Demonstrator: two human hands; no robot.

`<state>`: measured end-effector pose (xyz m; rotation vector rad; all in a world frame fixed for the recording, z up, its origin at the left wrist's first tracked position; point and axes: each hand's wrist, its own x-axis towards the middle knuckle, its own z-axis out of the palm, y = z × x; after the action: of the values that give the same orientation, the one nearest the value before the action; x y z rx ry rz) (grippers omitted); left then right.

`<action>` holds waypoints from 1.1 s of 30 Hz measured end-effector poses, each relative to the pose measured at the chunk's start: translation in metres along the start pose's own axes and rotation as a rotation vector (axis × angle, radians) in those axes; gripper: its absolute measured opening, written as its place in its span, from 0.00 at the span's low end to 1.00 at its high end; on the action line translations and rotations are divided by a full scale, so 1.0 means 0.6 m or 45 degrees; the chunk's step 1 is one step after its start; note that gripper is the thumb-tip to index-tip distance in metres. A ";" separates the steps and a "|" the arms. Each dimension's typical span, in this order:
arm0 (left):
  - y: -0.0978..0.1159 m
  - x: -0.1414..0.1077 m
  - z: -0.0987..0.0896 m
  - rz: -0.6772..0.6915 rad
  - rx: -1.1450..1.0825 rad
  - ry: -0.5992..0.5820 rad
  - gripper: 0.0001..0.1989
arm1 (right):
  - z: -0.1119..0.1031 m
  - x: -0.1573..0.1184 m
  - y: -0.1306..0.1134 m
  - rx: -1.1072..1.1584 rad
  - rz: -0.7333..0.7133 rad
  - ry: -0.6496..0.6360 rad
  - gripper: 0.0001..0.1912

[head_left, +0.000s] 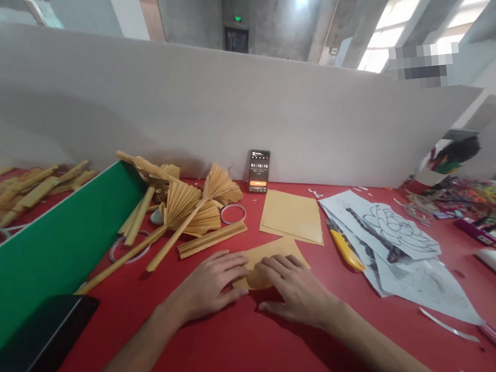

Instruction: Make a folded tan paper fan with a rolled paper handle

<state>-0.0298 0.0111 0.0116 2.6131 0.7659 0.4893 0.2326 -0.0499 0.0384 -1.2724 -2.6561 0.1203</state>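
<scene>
A sheet of tan paper (276, 249) lies on the red table (237, 351), its near edge curling up between my hands. My left hand (209, 286) rests on its left side, palm down with the fingers spread. On the right, my right hand (295, 289) presses on the sheet with bent fingers, its thumb apart from them. Just beyond is a stack of tan sheets (292, 215). A pleated strip (211, 240) lies past my left hand, near pleated paper fans (184, 207) on rolled paper sticks.
A phone (259, 170) showing a timer leans on the grey partition (223, 106). To the right lie a yellow cutter (346, 249) and drawings (399, 230). A green divider (60, 245) and black object (44, 346) stand left. Tape rings (233, 214) lie near the fans.
</scene>
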 end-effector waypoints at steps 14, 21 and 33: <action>0.007 0.013 0.020 -0.580 -1.114 0.344 0.21 | -0.084 0.055 0.060 0.592 0.405 0.007 0.18; -0.012 0.011 0.016 -0.520 -0.407 0.607 0.20 | -0.018 0.082 0.110 0.268 0.461 -0.076 0.09; -0.039 -0.001 0.026 -0.128 0.086 0.286 0.21 | 0.015 0.000 0.030 0.101 0.030 -0.017 0.26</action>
<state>-0.0335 0.0251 -0.0125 2.5940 0.9955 0.7486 0.2445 -0.0385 0.0270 -1.2829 -2.6195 0.2358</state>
